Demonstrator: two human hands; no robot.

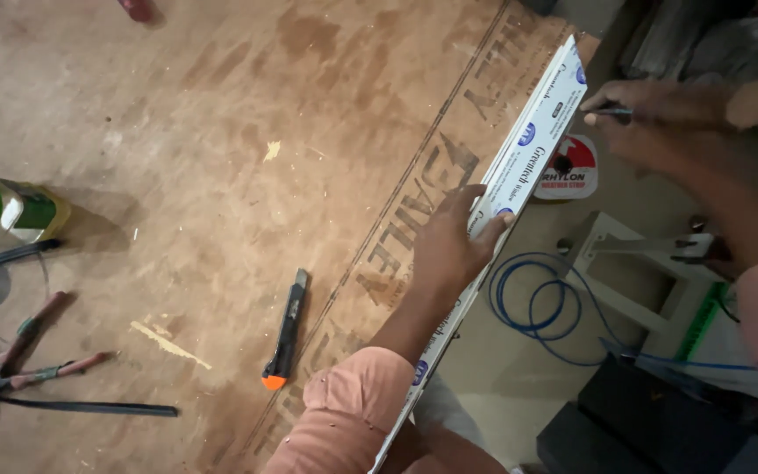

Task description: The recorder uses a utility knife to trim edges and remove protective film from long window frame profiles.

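Along the white strip, the left hand presses flat while the right hand pinches a pen, marking; steadiness likely matters next.

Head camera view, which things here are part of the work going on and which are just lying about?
In use:
- white strip, pressed flat on the plywood sheet edge by the left hand
- pencil, held by the right hand at the strip's far end

Lying about:
- utility knife
- pliers
- green bottle
- blue wire coil
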